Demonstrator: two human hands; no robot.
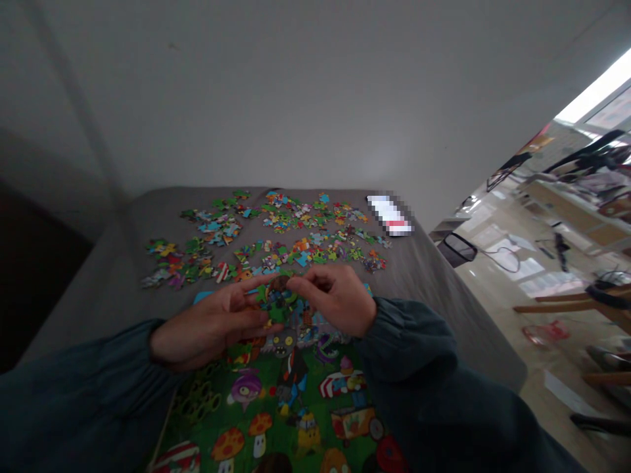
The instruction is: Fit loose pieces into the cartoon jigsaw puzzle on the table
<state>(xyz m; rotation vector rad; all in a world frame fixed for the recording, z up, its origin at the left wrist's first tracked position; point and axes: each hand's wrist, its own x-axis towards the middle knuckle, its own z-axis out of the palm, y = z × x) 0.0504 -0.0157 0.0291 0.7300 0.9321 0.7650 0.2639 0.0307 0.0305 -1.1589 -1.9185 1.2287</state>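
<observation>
My left hand (214, 325), palm turned up and fingers stretched to the right, holds a small cluster of green, blue and brown jigsaw puzzle pieces (277, 305). My right hand (338, 295) meets it from the other side, thumb and fingers pinched at the brown upper edge of that cluster. Whether it grips a separate piece is hard to make out. Beneath both hands lies a colourful cartoon picture (276, 420) with a zombie, mushrooms and a purple plant on green. My forearms cover parts of its sides, and I cannot tell whether it is printed or assembled.
Loose puzzle pieces (290, 213) spread in bands over the far half of the grey table (444, 295). A phone (389, 215) with a lit, blurred screen lies at the back right. Behind the table rises a pale wall (276, 98). Right of it are a tiled floor and furniture.
</observation>
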